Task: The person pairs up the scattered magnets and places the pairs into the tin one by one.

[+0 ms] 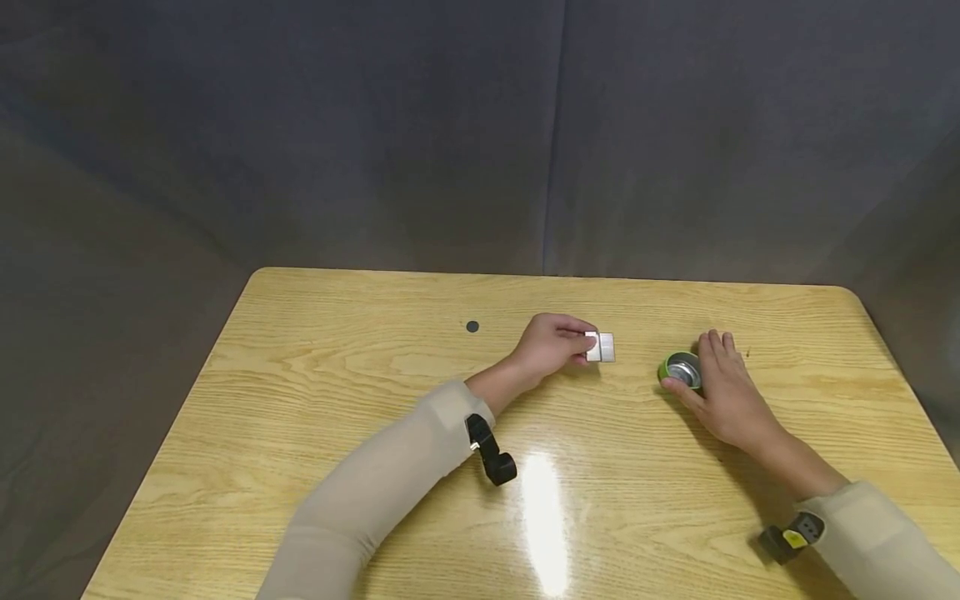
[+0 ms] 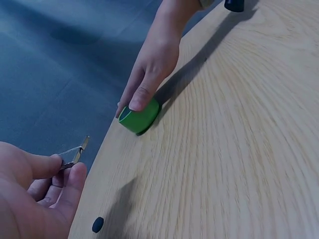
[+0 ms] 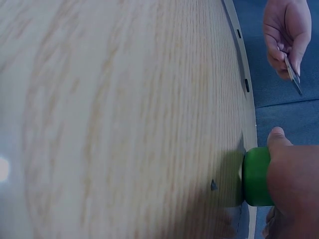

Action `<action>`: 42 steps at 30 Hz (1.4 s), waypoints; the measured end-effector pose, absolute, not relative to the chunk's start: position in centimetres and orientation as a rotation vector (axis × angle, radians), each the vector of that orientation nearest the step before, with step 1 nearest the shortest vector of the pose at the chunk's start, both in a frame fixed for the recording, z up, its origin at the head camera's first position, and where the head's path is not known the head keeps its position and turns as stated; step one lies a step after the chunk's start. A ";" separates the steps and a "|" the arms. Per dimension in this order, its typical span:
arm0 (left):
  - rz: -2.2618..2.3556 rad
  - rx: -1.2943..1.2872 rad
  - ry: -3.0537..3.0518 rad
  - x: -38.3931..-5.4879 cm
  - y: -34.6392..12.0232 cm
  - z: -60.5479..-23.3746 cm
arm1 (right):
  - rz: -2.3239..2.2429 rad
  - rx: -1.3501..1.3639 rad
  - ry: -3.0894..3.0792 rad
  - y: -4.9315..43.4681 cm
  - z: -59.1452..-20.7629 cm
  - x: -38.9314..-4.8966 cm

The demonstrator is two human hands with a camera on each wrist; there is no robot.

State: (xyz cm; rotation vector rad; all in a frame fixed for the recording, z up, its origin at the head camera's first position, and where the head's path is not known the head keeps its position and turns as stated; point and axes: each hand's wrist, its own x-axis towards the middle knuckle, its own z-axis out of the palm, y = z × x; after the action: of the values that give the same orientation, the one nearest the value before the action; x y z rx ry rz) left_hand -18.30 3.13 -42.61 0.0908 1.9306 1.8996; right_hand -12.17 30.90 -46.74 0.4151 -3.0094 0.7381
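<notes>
My left hand (image 1: 553, 343) pinches a small flat silver rectangular piece (image 1: 607, 347), crossed by a dark line, between thumb and fingers above the table. Seen edge-on in the left wrist view, the flat piece (image 2: 78, 155) is thin and bent, its exact kind unclear. To the right, a small round green cup (image 1: 663, 372) with a shiny metal inside sits at the tabletop. My right hand (image 1: 726, 398) holds this cup, thumb at the near rim and fingers along the far right side. In the right wrist view its green wall (image 3: 256, 177) shows beside the palm.
A light wood table (image 1: 337, 400) with rounded corners lies under both hands. A dark round spot (image 1: 472, 327) marks its surface left of my left hand. Dark grey cloth (image 1: 420, 142) hangs behind the far edge. Each sleeve carries a black wrist mount (image 1: 491, 450).
</notes>
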 end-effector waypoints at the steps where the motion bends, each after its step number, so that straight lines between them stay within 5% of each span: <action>1: 1.907 0.089 1.922 -18.4 3.4 -42.6 | 0.737 0.415 -3.010 30.9 -46.7 -12.2; 42: 1.825 -0.063 2.010 -18.3 13.8 -42.3 | 0.686 0.387 -3.049 31.3 -46.7 -12.1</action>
State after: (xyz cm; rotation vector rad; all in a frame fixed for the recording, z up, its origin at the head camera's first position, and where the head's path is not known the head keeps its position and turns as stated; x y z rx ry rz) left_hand -18.31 13.84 -42.27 -0.0635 2.0098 1.8247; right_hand -12.06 31.27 -46.67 0.3869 -3.0492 0.6860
